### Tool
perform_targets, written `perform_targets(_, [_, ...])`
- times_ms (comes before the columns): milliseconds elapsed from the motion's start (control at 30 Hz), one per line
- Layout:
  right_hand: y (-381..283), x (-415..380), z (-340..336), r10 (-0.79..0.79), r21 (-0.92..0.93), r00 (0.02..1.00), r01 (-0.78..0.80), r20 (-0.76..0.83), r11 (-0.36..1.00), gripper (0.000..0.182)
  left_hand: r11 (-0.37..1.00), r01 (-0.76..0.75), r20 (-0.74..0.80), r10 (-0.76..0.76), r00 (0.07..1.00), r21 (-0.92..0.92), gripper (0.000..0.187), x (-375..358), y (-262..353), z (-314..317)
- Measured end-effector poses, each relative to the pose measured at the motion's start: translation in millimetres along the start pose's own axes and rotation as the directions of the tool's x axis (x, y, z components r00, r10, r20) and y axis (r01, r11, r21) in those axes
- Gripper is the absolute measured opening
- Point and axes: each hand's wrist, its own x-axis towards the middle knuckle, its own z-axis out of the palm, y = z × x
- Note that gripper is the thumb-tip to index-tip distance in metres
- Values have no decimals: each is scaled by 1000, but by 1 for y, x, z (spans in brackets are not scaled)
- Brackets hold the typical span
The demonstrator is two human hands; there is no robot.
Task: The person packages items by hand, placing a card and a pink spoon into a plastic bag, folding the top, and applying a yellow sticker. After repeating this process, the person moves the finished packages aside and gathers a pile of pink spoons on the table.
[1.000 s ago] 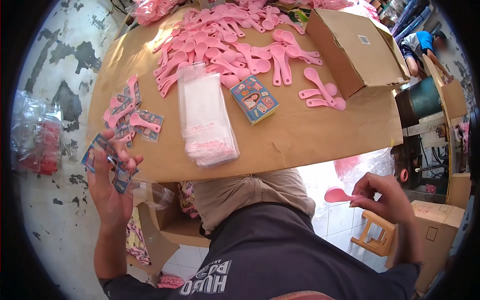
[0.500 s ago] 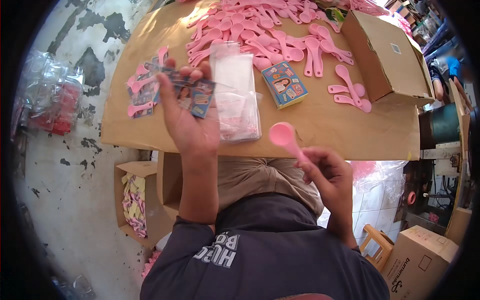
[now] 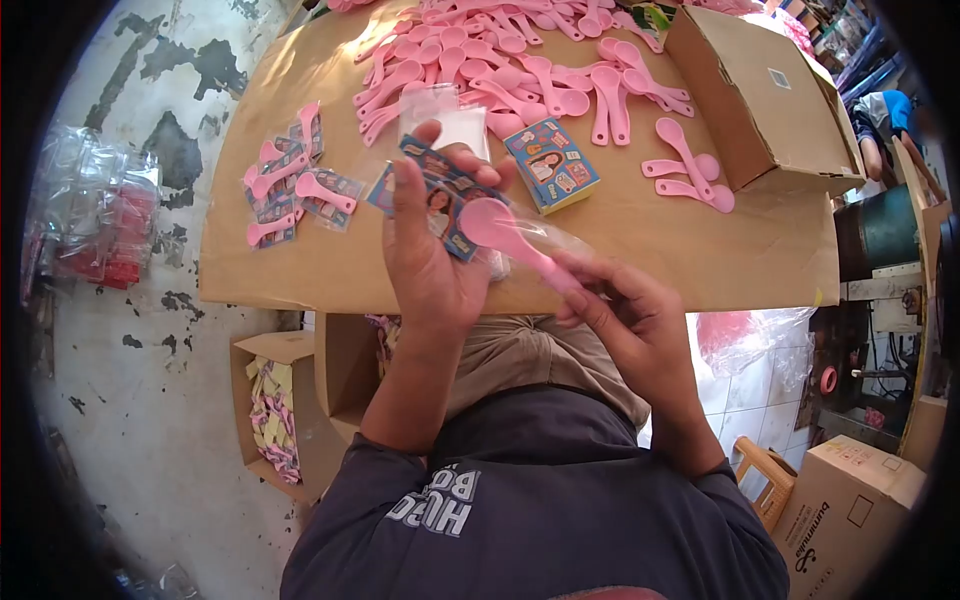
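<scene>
My left hand [image 3: 435,265], palm up, holds a blue printed card [image 3: 437,205] with a figure on it, in a clear plastic bag. My right hand [image 3: 625,310] pinches the handle of a pink spoon [image 3: 490,222]. The spoon's bowl overlaps the card's lower right part, near my left fingers. Clear film shows along the spoon's handle. Behind my left hand, a stack of clear plastic bags [image 3: 465,130] is partly hidden. Just right of it rests a stack of blue cards [image 3: 550,165].
A big heap of pink spoons [image 3: 470,60] covers the far side of the table [image 3: 720,270]. At left, several spoons lie on bagged cards [image 3: 275,215]. On the right stands a cardboard box [image 3: 770,110], beside a few loose spoons [image 3: 685,160]. An open carton [image 3: 275,350] sits below the table.
My left hand has moved right with the bagged card. My right hand has brought the spoon up and left, so its bowl now overlaps the card.
</scene>
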Motion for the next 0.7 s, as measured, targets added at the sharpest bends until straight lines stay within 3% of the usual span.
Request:
perform_targets(167, [0, 6, 7, -6, 106, 1000, 5, 6, 994, 29, 984, 161, 1, -161, 987, -77, 48, -10, -8, 7])
perform_targets(267, [14, 15, 12, -98, 89, 989, 108, -111, 990, 26, 957, 260, 15, -260, 965, -127, 48, -15, -14, 8])
perform_targets(333, [17, 21, 15, -283, -215, 948, 249, -143, 944, 29, 920, 342, 26, -344, 939, -191, 47, -19, -15, 10])
perform_targets(467, [17, 26, 31, -326, -137, 904, 299, -276, 944, 40, 894, 403, 38, -403, 914, -195, 42, -20, -9, 3])
perform_targets(533, [13, 28, 32, -574, -532, 792, 400, -211, 747, 49, 895, 416, 14, -419, 908, -162, 40, -19, -7, -3])
perform_targets(567, [21, 29, 25, -682, -586, 719, 497, -136, 641, 47, 894, 429, -7, -434, 901, -128, 39, -19, -7, -7])
perform_targets(600, [16, 28, 20, -681, -584, 720, 497, -136, 642, 47, 894, 429, -9, -433, 901, -127, 39, -16, -5, -10])
perform_targets(667, [-1, 24, 7, -769, -532, 599, 736, 224, 418, 34, 880, 425, 51, -424, 904, -211, 41, -8, 1, -18])
perform_targets(700, [2, 25, -2, -797, -439, 549, 799, 254, 410, 31, 847, 442, 103, -432, 896, -295, 43, -3, 8, -20])
